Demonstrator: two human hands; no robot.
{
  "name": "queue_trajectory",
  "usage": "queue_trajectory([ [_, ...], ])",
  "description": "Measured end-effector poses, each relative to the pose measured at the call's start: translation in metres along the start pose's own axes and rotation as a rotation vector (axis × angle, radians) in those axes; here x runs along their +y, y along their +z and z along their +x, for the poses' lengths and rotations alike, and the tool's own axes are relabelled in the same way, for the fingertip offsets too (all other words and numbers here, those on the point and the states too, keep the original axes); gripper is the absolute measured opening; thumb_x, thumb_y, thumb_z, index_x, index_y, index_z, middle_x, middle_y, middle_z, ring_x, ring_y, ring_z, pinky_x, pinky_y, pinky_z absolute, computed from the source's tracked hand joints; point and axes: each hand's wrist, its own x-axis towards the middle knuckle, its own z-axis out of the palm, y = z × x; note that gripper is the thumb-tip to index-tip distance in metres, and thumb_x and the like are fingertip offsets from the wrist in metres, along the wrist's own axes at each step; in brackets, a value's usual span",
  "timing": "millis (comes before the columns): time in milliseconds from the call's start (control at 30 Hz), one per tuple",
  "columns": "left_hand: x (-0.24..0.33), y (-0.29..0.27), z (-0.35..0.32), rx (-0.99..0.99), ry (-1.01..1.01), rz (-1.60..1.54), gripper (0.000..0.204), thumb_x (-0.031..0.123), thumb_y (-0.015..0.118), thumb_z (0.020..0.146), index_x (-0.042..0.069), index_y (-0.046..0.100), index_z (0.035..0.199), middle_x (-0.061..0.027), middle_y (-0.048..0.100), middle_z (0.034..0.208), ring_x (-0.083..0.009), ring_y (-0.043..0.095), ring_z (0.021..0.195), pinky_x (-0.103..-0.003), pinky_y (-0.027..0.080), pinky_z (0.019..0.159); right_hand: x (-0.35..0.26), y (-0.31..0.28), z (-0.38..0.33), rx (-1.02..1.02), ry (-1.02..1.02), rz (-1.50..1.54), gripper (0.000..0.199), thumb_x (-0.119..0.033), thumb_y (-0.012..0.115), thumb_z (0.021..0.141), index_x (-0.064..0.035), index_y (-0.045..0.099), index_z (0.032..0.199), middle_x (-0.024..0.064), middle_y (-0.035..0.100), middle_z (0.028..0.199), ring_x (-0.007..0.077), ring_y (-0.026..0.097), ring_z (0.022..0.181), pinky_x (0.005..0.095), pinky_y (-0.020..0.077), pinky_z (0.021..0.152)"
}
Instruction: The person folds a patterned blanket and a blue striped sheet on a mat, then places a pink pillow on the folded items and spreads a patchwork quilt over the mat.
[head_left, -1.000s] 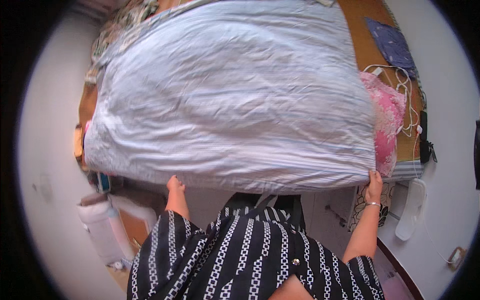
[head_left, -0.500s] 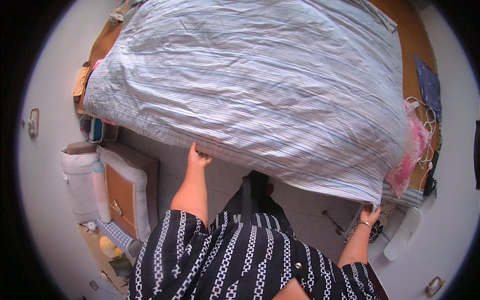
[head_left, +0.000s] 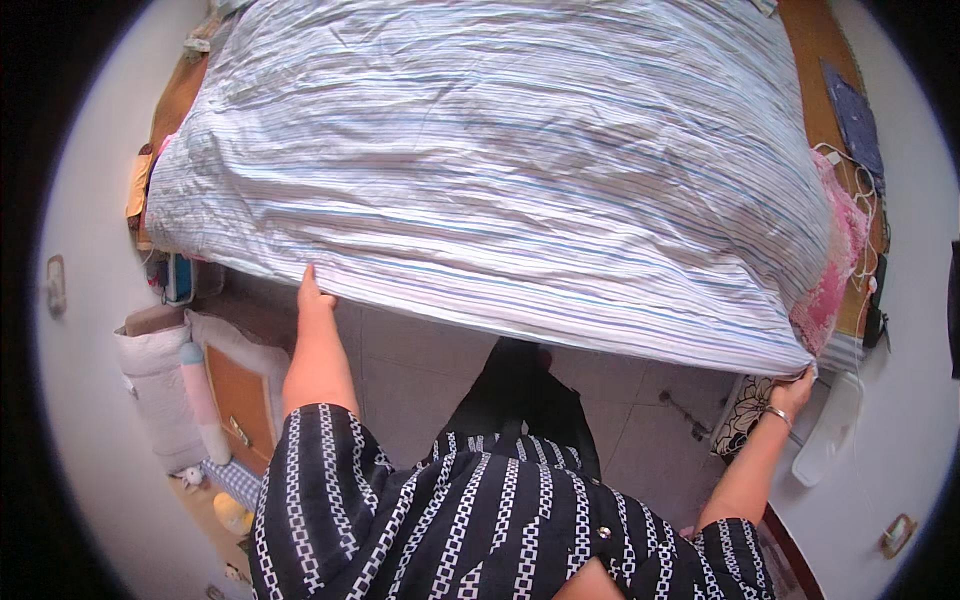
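A wide striped sheet (head_left: pixel 500 190), white with blue and grey lines, lies wrinkled over the bed. Its near edge hangs stretched between my two hands. My left hand (head_left: pixel 315 288) grips that edge left of the middle, thumb and fingers closed on the cloth. At the near right corner my right hand (head_left: pixel 793 390), with a bracelet at the wrist, pinches the cloth, and folds run out from there. A pink patterned cloth (head_left: pixel 835 265) shows from under the sheet on the right. How far the sheet reaches at the top is cut off.
Brown bed matting (head_left: pixel 800 40) shows at the right side, with a dark blue folded item (head_left: pixel 852 118) and white cables (head_left: pixel 862 215). At left stands a cushioned chair (head_left: pixel 240 400) beside a long pink-and-blue pillow (head_left: pixel 197 390). A white plastic bin (head_left: pixel 832 430) stands by the right wall.
My left hand has moved left along with the sheet's edge, and my right hand has moved right and up. The near edge is pulled straighter and wider, with fewer creases.
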Motion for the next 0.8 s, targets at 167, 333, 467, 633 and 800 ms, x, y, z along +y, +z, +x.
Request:
queue_trajectory([
  [167, 0.088, 0.002, 0.000, 0.001, 0.240, 0.089, 0.040, 0.024, 0.058, 0.080, -0.001, 0.049, 0.110, -0.0142, 0.054, 0.108, -0.0298, 0.055, 0.094, -0.045, 0.047, 0.080, -0.046, 0.035, -0.027, 0.048, -0.298, -0.128, 0.035, -0.025, 0.047, 0.087, 0.0041, 0.053, 0.106, 0.0091, 0.055, 0.105, 0.0213, 0.053, 0.093, 0.0328, 0.0422, 0.082],
  [333, 0.153, 0.003, -0.098, -0.129, 0.472, 0.001, 0.043, 0.024, 0.058, 0.078, -0.005, 0.048, 0.109, -0.0155, 0.054, 0.104, -0.0292, 0.056, 0.091, -0.041, 0.047, 0.075, -0.087, 0.036, -0.066, 0.004, -0.344, 0.030, 0.037, -0.028, 0.044, 0.088, 0.0046, 0.053, 0.105, 0.0109, 0.055, 0.105, 0.0229, 0.054, 0.094, 0.0331, 0.0431, 0.081],
  [467, 0.176, -0.029, -0.150, -0.044, 0.633, -0.017, 0.041, 0.024, 0.060, 0.075, -0.005, 0.053, 0.103, -0.0150, 0.055, 0.101, -0.0273, 0.056, 0.085, -0.039, 0.047, 0.073, -0.119, 0.021, -0.113, 0.002, -0.369, 0.155, 0.039, -0.027, 0.042, 0.089, 0.0061, 0.051, 0.108, 0.0127, 0.054, 0.107, 0.0243, 0.053, 0.096, 0.0337, 0.0431, 0.083],
  [633, 0.194, -0.082, -0.187, 0.031, 0.710, 0.125, 0.045, 0.031, 0.057, 0.077, -0.003, 0.055, 0.106, -0.0138, 0.057, 0.100, -0.0239, 0.054, 0.088, -0.036, 0.045, 0.075, -0.150, -0.037, -0.173, 0.037, -0.486, 0.224, 0.039, -0.026, 0.041, 0.090, 0.0058, 0.050, 0.109, 0.0132, 0.054, 0.108, 0.0243, 0.053, 0.097, 0.0343, 0.0426, 0.084],
  [800, 0.234, -0.180, -0.190, -0.009, 0.847, 0.162, 0.050, 0.036, 0.050, 0.079, -0.006, 0.054, 0.106, -0.0154, 0.055, 0.104, -0.0247, 0.054, 0.089, -0.033, 0.043, 0.081, -0.157, -0.103, -0.226, 0.005, -0.444, 0.298, 0.039, -0.027, 0.040, 0.090, 0.0052, 0.050, 0.109, 0.0136, 0.054, 0.107, 0.0243, 0.053, 0.097, 0.0344, 0.0420, 0.085],
])
